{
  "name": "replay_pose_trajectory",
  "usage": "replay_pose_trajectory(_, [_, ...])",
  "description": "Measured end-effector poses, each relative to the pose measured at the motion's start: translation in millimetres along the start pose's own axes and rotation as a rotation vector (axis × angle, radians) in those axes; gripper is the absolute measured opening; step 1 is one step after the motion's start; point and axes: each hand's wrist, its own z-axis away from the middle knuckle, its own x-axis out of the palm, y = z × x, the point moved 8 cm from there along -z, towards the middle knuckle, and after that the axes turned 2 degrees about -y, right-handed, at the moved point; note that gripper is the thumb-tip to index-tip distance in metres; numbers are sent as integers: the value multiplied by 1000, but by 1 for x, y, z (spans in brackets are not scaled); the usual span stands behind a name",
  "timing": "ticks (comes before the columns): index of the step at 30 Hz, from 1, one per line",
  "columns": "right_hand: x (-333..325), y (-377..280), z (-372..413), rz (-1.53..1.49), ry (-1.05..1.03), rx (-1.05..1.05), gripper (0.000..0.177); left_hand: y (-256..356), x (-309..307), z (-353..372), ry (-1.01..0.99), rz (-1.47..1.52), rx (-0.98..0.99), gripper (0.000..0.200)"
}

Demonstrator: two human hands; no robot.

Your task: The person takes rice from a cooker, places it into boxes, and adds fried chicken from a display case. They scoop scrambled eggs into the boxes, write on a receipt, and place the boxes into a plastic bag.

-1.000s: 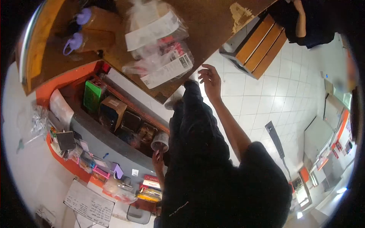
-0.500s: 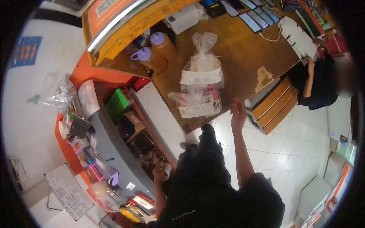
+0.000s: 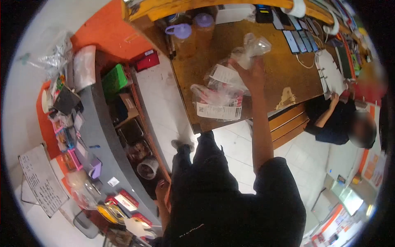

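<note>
My right hand (image 3: 252, 77) reaches over the brown desk, thumb and fingers around the upper of two clear plastic bags (image 3: 224, 75). This bag has a white printed label, and its gathered neck leans to the right past my fingers. Just below it lies the second clear plastic bag (image 3: 220, 110), with red contents and another printed label, overlapped by the first. My left hand (image 3: 162, 191) hangs low by the shelf edge, its fingers curled. A small reddish spot shows at those fingers; I cannot tell what it is.
Two lidded tumblers (image 3: 181, 32) stand at the desk's back left. Several phones (image 3: 298, 41) lie at the back right. Another person (image 3: 329, 119) sits at right, hands on a ring binder (image 3: 329, 74). Left of me is a grey counter (image 3: 92, 136) above shelves holding a bucket (image 3: 147, 168).
My right hand has moved up from beside the desk onto the upper bag, which now slants. The left hand has dropped slightly along the shelf. The view has shifted.
</note>
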Motion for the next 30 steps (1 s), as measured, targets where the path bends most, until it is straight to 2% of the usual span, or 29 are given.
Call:
replay_pose_trajectory(2, [14, 8, -4, 62, -44, -9, 84, 0, 10, 14, -50, 129, -52, 30])
replay_pose_trajectory(4, [20, 25, -6, 52, -162, 77, 80, -5, 16, 18, -30, -121, 75, 31])
replay_pose_trajectory(5, [23, 26, -3, 70, -192, 63, 80, -52, 34, 11, -39, -97, 47, 31])
replay_pose_trajectory(7, [3, 26, 6, -74, 21, 5, 74, -108, 59, 11, 89, 216, 163, 35])
replay_pose_trajectory(8, [2, 31, 10, -53, -4, -3, 74, -114, 68, 10, 55, 701, 91, 30])
replay_pose_trajectory(9, [-6, 43, 14, 68, 31, 35, 68, -88, 67, 18, 44, 717, 64, 30])
replay_pose_trajectory(11, [-20, 59, 21, 222, 59, 67, 62, -16, 53, 42, 22, 143, 3, 28])
replay_pose_trajectory(12, [-24, 69, 24, -4, 27, 119, 59, -26, 61, 43, 18, 73, 32, 28])
replay_pose_trajectory(13, [-24, 79, 27, -231, -2, 175, 57, -13, 62, 50, -26, 182, -54, 29])
replay_pose_trajectory(15, [-30, 92, 32, -275, 52, 203, 55, -5, 67, 55, -93, 370, -216, 31])
replay_pose_trajectory(18, [-39, 98, 37, -352, 128, 217, 52, -7, 66, 53, -106, 267, -190, 31])
replay_pose_trajectory(20, [-43, 100, 39, -370, 147, 208, 51, 8, 57, 48, -159, 335, -223, 29])
replay_pose_trajectory(22, [-42, 107, 39, -345, 105, 227, 53, 35, 40, 39, -92, 83, -48, 29])
replay_pose_trajectory(25, [-44, 102, 40, -266, 94, 232, 52, 39, 32, 30, -93, 36, 14, 29])
replay_pose_trajectory(28, [-42, 104, 39, -328, 67, 146, 51, 40, 28, 22, -87, -29, 103, 29])
replay_pose_trajectory(30, [-43, 103, 40, -330, 111, 161, 47, 38, 27, 18, -78, -70, 159, 29])
